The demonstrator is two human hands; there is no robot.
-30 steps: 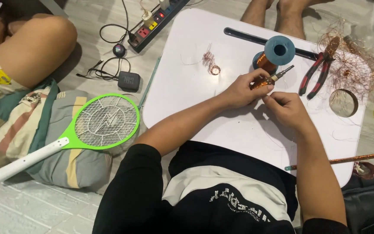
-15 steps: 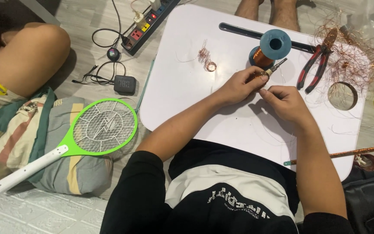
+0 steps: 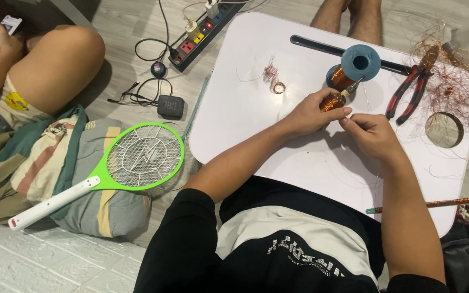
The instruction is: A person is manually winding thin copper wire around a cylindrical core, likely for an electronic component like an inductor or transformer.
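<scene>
The left hand point(image 3: 313, 111) gripped a small copper coil point(image 3: 332, 101) – the right hand point(image 3: 373, 133) pinched thin wire that could snap if tugged hard

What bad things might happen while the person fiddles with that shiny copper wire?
The thin copper wire pinched between the left hand and right hand looks fine enough to snap or kink if tugged hard. The blue spool stands right behind the hands, so a pull might tip it. The loose wire tangle beside the red pliers could snag the working strand.
</scene>
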